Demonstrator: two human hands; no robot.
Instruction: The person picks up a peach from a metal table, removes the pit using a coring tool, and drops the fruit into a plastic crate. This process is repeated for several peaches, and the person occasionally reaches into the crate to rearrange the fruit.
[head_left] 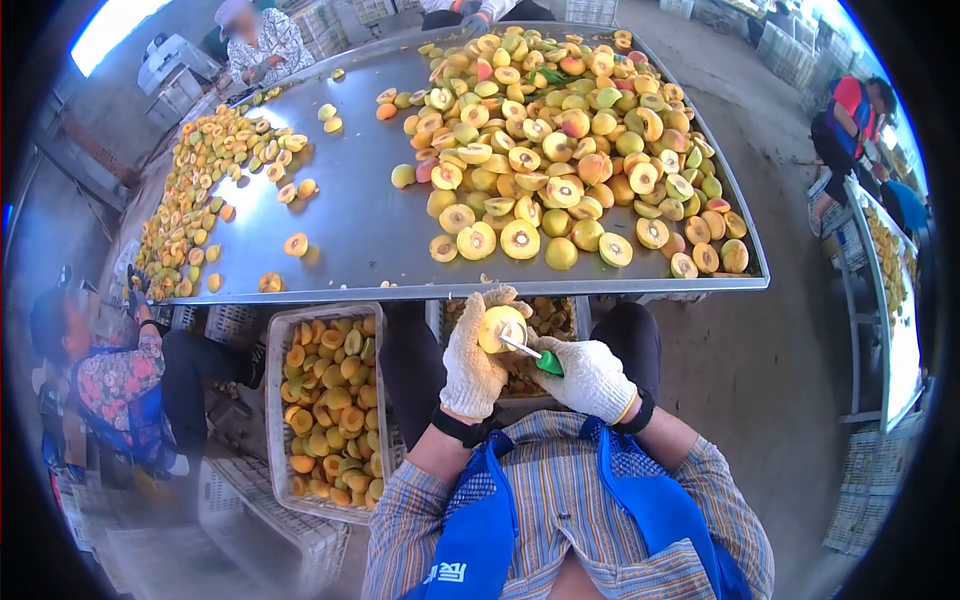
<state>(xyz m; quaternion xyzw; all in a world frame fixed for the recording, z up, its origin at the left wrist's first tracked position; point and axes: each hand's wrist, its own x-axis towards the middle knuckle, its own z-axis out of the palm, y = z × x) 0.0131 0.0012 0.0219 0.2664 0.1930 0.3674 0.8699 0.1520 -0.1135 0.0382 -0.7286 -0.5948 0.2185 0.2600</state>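
My left hand (474, 358), in a white knitted glove, holds a yellow peach half (502, 328) with its cut face toward my right hand. My right hand (588, 378), gloved too, grips the green handle of a pitting tool (548, 362). The tool's metal shaft reaches to the cut face, at the pit. Both hands are just below the near edge of a metal table (370, 230). Many halved peaches (520, 240) lie piled on the table's right part. Smaller halves (200, 170) are heaped at its left.
Left of my legs stands a white crate (274, 400) of peach halves. Another crate (582, 318) sits between my knees, under my hands. A co-worker (115, 385) sits at the left, others are beyond the table, and a second table (905, 350) stands at the right.
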